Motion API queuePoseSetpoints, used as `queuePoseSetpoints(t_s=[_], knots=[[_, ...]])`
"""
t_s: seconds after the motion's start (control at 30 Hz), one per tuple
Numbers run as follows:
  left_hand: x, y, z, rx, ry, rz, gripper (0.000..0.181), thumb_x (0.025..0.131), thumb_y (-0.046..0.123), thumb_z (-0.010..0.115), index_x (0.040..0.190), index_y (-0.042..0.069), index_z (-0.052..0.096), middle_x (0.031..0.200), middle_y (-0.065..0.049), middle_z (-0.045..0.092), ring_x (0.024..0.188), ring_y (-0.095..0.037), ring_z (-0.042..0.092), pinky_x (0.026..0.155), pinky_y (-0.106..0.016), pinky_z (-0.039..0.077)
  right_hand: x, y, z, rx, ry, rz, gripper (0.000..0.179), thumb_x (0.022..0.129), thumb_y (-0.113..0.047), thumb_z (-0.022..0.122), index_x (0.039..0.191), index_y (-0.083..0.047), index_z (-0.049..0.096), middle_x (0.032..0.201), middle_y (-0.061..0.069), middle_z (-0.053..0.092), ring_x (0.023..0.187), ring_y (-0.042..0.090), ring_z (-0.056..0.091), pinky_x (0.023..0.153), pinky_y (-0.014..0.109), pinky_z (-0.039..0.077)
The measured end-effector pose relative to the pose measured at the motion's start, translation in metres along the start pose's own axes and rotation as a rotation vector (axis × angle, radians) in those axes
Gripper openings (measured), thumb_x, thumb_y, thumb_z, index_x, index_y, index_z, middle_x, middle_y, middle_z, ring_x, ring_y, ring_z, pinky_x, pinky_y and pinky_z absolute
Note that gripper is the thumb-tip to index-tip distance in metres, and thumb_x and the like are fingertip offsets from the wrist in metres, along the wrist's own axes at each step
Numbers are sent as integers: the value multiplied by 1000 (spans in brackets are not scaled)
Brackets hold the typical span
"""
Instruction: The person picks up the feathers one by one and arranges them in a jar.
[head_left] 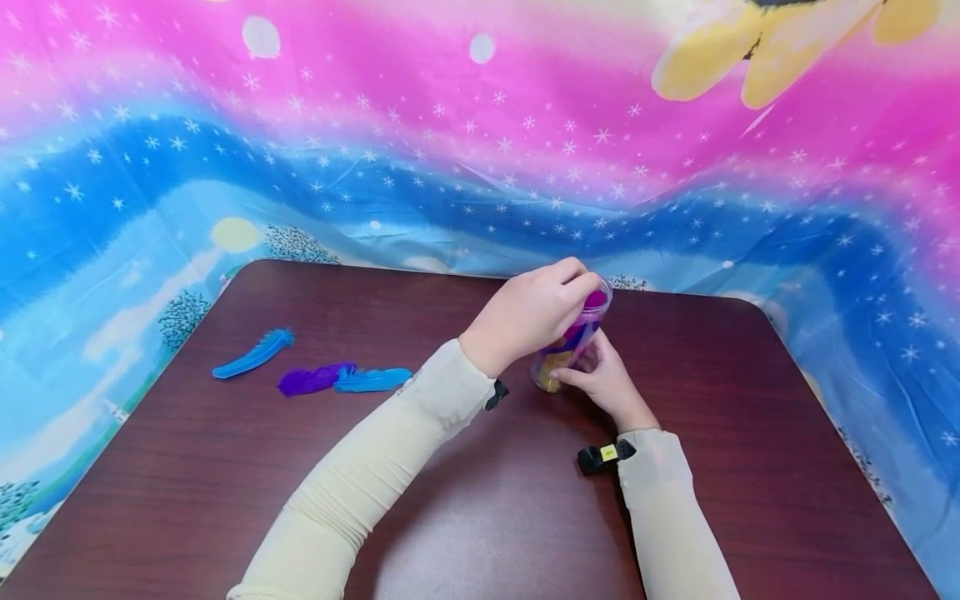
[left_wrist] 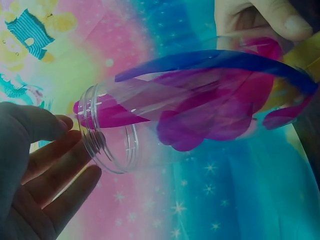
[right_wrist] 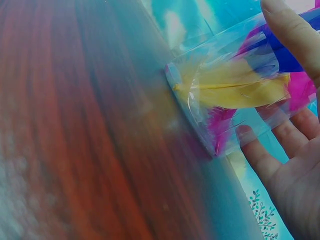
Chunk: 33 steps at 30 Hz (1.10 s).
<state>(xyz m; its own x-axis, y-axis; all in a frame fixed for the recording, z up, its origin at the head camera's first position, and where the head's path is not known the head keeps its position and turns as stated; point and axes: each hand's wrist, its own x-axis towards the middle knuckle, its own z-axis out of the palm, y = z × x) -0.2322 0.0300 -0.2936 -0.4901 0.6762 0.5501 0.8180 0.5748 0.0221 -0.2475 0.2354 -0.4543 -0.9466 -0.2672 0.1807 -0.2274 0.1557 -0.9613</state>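
A clear plastic jar [head_left: 607, 293] stands on the table, leaning slightly, with colourful feathers inside. My right hand [head_left: 611, 385] grips it low down, thumb on one side and fingers on the other. The left hand [head_left: 534, 312] is over the mouth, its fingers loosely bent beside the threaded rim [left_wrist: 112, 169]. A magenta feather [left_wrist: 117, 112] lies lengthwise in the jar, one end just poking past the rim near the left thumb. Deeper in are a dark blue feather [left_wrist: 200, 60] and pink-purple ones [left_wrist: 220, 117]. At the base, the right wrist view has a yellow feather [right_wrist: 235, 87].
On the left part of the brown table [head_left: 187, 467] lie a blue feather [head_left: 253, 354], a purple feather [head_left: 313, 379] and a light blue feather [head_left: 372, 381], the last two touching. A printed pink and blue cloth [head_left: 450, 100] hangs behind the table and along its sides.
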Motion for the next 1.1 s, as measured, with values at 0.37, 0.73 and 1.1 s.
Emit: queuePoseSetpoints(t_s=[0.37,0.73,1.1], knots=[[-10,-4,5,57,103,15,23,100,19,63,119,10,72,111,-5,70,94,-17,67,87,-26,56,0,0,0,-21,-5,-6,84,85,2,79,153,-11,33,141,12,52,121,11,59,102,19,47],[-30,-5,9,37,175,-24,21,98,16,65,116,10,73,108,-5,71,92,-18,67,85,-28,57,0,2,0,-18,1,-56,83,84,5,79,153,-8,35,142,17,52,120,11,60,100,19,48],[-60,-16,13,66,137,-129,21,96,19,69,115,11,73,104,-4,71,92,-19,68,84,-31,58,-1,-1,2,-32,19,-12,80,82,5,81,149,-4,37,144,25,50,128,41,54,98,18,48]])
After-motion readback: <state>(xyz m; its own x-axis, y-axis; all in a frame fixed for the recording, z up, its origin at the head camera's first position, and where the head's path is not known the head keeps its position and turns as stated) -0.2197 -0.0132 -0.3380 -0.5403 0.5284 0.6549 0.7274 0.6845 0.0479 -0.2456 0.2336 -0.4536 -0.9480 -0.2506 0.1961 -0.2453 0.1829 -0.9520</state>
